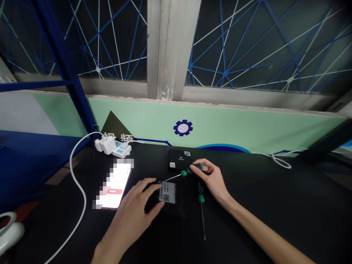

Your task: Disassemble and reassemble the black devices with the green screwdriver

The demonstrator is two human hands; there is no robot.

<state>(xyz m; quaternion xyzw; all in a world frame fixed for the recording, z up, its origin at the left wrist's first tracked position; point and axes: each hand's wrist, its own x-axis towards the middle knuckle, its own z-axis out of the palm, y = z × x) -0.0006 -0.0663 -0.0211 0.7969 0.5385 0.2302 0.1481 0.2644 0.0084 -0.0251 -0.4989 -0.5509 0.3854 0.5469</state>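
Note:
My right hand (209,175) is closed around the green and black handle of a screwdriver (189,170). Its thin metal shaft points left, and the tip meets the upper left part of a flat black device (180,207). A white label (168,192) with barcodes and a square code faces up on it. My left hand (137,201) lies over the device's left side, fingers and thumb apart and holding it against the table. Below my right hand, a second screwdriver (201,198) with a green and black handle lies with its shaft towards me.
A black box (180,159) with a small white sticker sits behind the device. To the left are a lit, partly blurred phone (117,187), a white power strip (121,149) with a plugged-in charger, and a white cable (82,194). Another white cable (277,161) lies at the back right.

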